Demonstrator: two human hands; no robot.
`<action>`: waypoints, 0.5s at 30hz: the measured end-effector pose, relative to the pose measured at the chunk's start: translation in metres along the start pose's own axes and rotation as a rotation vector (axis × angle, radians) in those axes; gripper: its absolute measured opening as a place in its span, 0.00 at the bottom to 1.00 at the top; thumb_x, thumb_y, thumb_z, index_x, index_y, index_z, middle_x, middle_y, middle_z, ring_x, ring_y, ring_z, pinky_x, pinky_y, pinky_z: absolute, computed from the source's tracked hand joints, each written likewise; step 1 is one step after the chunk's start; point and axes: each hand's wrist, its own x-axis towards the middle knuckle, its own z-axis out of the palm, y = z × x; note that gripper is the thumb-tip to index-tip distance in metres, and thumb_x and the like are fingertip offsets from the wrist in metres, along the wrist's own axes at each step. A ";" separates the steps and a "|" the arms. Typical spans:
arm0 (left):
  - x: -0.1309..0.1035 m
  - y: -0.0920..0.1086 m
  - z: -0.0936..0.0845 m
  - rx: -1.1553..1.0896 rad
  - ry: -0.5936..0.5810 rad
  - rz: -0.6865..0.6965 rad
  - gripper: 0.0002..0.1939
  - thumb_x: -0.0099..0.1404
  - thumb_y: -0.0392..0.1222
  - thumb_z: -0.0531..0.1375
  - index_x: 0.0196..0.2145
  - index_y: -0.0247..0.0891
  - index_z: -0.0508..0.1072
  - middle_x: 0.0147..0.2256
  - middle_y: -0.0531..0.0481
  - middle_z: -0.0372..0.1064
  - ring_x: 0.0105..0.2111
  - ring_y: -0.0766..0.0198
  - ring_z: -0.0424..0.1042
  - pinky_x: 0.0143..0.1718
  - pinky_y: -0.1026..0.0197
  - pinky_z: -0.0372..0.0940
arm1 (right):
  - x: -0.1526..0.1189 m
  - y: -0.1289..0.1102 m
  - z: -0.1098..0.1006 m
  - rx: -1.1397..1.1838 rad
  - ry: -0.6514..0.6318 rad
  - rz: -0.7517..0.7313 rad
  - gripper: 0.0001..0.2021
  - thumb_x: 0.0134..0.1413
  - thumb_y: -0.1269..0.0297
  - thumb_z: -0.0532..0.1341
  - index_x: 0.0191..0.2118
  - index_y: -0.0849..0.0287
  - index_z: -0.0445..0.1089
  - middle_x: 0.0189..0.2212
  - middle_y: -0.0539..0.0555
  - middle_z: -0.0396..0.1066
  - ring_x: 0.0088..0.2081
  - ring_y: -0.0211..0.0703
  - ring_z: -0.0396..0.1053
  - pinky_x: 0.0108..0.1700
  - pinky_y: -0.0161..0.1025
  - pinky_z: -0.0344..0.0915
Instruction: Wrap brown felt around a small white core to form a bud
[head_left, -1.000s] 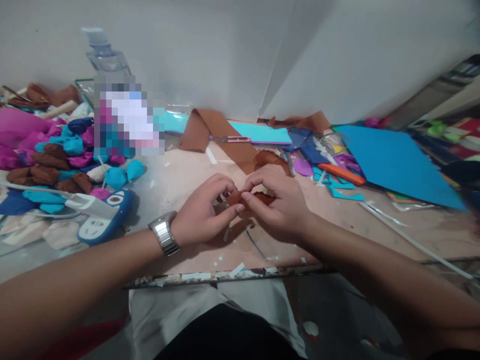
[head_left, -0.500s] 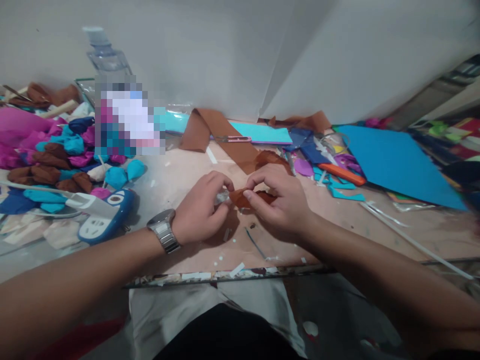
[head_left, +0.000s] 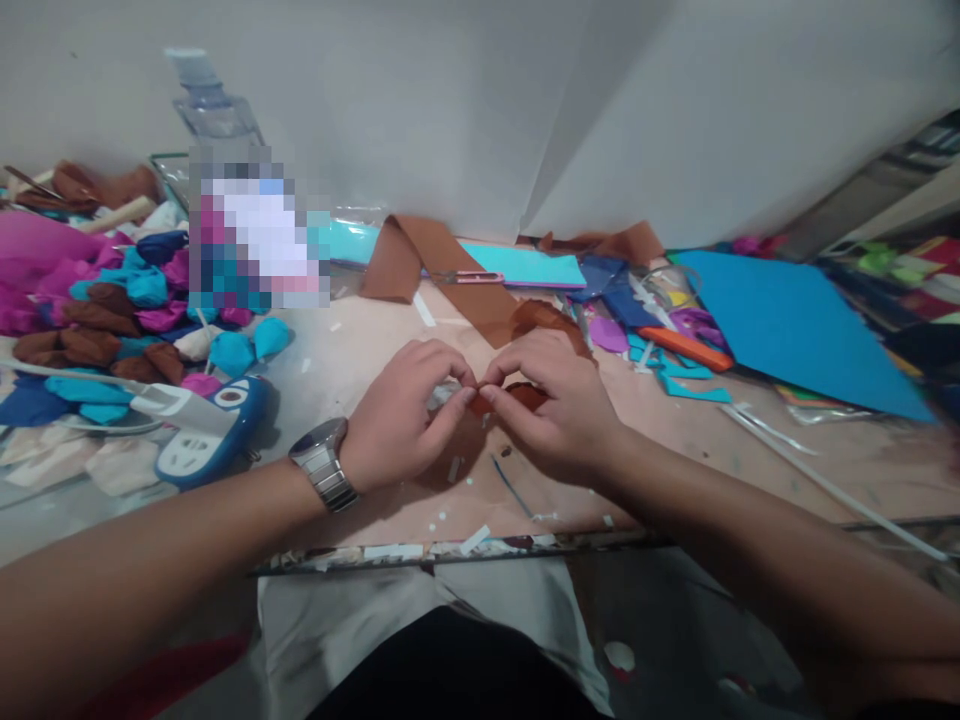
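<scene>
In the middle of the head view a small piece of brown paper (head_left: 531, 394) is pinched between my two hands over the table. My left hand (head_left: 412, 405), with a metal watch on the wrist, grips the paper's left end between thumb and forefinger. A whitish, clear-looking bit shows behind its fingers, too hidden to name. My right hand (head_left: 559, 405) pinches the same paper close by, and the fingertips of both hands nearly meet. Part of the paper is covered by the fingers. A long brown paper strip (head_left: 457, 290) lies just beyond, its near end curled behind my right hand.
Pink-handled thread snips (head_left: 469, 278) rest on the strip. An orange cutter (head_left: 688, 348) and a blue sheet (head_left: 795, 330) lie right. A blue-and-white power socket (head_left: 214, 435) and a heap of coloured paper bundles (head_left: 127, 290) are left; a clear bottle (head_left: 217, 115) stands behind.
My left thumb and forefinger have moved right and closed on the paper's end beside my right fingertips. The right hand has barely shifted.
</scene>
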 end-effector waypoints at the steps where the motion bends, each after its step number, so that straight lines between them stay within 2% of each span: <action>1: 0.000 0.000 0.000 0.009 -0.018 -0.007 0.04 0.72 0.38 0.55 0.39 0.38 0.70 0.40 0.45 0.72 0.42 0.55 0.68 0.48 0.51 0.63 | 0.000 0.000 0.000 0.001 -0.003 0.003 0.02 0.63 0.66 0.64 0.36 0.54 0.71 0.34 0.51 0.77 0.39 0.46 0.71 0.48 0.49 0.61; 5: -0.002 0.000 0.003 0.016 -0.057 -0.029 0.04 0.70 0.36 0.56 0.42 0.36 0.70 0.42 0.43 0.72 0.43 0.54 0.68 0.49 0.50 0.63 | 0.001 0.001 0.000 -0.009 0.005 0.002 0.03 0.62 0.67 0.65 0.36 0.55 0.71 0.34 0.50 0.77 0.38 0.45 0.71 0.48 0.48 0.61; 9: -0.003 0.000 0.004 -0.038 -0.071 -0.008 0.12 0.70 0.41 0.58 0.50 0.36 0.70 0.48 0.42 0.72 0.48 0.53 0.69 0.52 0.49 0.63 | 0.001 0.001 0.000 -0.010 0.007 0.009 0.02 0.62 0.66 0.65 0.37 0.55 0.71 0.34 0.50 0.77 0.39 0.45 0.71 0.48 0.48 0.61; 12: -0.003 -0.001 0.004 -0.014 -0.119 -0.014 0.07 0.72 0.41 0.56 0.42 0.37 0.72 0.40 0.44 0.73 0.42 0.54 0.69 0.48 0.49 0.63 | 0.001 0.001 0.001 0.002 -0.010 0.005 0.03 0.62 0.66 0.64 0.36 0.55 0.71 0.34 0.50 0.76 0.39 0.45 0.70 0.48 0.49 0.60; 15: -0.003 -0.002 0.004 0.022 -0.131 -0.052 0.07 0.71 0.40 0.55 0.38 0.37 0.71 0.35 0.45 0.72 0.39 0.55 0.68 0.45 0.50 0.63 | -0.001 0.001 0.002 0.012 -0.021 0.007 0.03 0.63 0.66 0.64 0.36 0.56 0.71 0.34 0.50 0.76 0.39 0.45 0.70 0.49 0.49 0.59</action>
